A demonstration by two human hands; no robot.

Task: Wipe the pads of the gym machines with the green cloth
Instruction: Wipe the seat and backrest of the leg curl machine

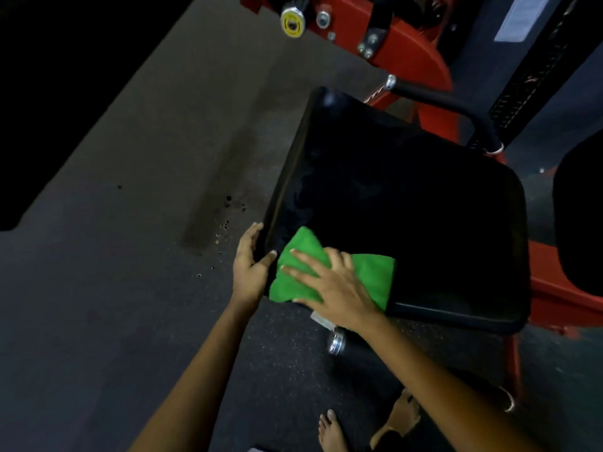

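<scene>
A large black seat pad point(408, 197) of a red gym machine fills the centre right. A green cloth point(368, 272) lies flat on the pad's near left corner. My right hand point(329, 285) presses down on the cloth with fingers spread, palm flat. My left hand point(249, 265) grips the pad's left edge beside the cloth, thumb on top and fingers curled around the side.
The red machine frame point(408, 50) with bolts and a yellow-capped knob point(292, 22) rises behind the pad. A black handle bar point(456, 109) curves along the pad's far side. Another black pad point(580, 216) sits at the right edge. My bare feet point(332, 432) stand on dark rubber floor.
</scene>
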